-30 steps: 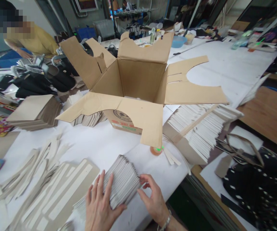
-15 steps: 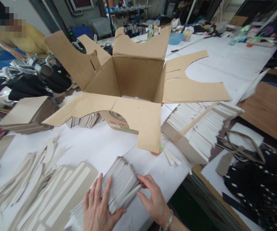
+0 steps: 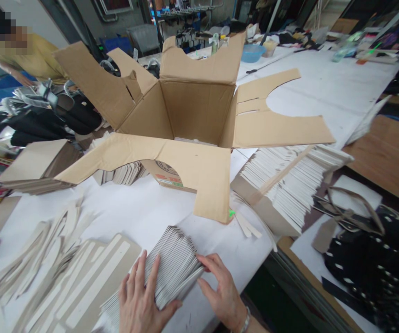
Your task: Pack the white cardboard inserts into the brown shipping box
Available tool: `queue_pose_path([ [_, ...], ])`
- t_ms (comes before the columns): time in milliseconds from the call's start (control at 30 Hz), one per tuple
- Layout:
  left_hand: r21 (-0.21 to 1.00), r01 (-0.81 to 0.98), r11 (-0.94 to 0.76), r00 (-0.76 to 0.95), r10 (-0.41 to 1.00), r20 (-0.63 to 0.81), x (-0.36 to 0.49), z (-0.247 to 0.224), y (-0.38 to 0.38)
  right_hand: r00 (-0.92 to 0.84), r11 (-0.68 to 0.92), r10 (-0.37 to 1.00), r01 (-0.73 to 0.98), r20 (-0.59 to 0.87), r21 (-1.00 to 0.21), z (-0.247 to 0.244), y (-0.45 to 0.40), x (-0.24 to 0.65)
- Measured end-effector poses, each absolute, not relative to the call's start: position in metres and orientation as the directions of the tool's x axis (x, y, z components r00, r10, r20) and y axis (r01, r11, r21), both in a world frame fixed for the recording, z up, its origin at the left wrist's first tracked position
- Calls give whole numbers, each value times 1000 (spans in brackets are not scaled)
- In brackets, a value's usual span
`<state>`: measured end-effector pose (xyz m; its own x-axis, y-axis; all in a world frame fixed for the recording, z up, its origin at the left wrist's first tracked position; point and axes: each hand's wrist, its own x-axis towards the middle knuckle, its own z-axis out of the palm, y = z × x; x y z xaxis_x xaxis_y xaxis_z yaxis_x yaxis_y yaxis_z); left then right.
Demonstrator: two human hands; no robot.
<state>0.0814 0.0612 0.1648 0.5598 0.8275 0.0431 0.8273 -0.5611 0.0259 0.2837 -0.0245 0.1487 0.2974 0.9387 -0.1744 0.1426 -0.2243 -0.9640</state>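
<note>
Head view: strips (image 3: 174, 264) lengthwise toward upper right, left grip (image 3: 140, 293) spread atop, right grip (image 3: 223, 287) half-curled, hold unclear.

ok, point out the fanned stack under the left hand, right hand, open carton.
Fanned stack (image 3: 176, 261): head view, ridged top.
Right hand (image 3: 223, 293): head view, back of hand.
Open carton (image 3: 197, 110): head view, inner far wall.

On the desk (image 3: 133, 208), a stack (image 3: 173, 261) lies before us, our left hand (image 3: 140, 298) on it, our right hand (image 3: 222, 291) at its right edge. Left of the stack are sheets (image 3: 95, 277) and, further left, loose strips (image 3: 55, 254). Behind stands a carton (image 3: 199, 111), a bundle (image 3: 289, 194) to its right, a pile of boards (image 3: 36, 159) to its left.
</note>
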Motion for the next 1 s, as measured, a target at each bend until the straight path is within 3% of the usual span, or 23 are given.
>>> queue_pose_path([
  [600, 10, 823, -567, 566, 822, 58, 79, 158, 63, 278, -320, 925, 195, -260, -927, 150, -17, 291],
  [1000, 13, 816, -578, 575, 814, 78, 74, 150, 63, 318, -270, 924, 151, -212, -951, 146, -20, 289],
])
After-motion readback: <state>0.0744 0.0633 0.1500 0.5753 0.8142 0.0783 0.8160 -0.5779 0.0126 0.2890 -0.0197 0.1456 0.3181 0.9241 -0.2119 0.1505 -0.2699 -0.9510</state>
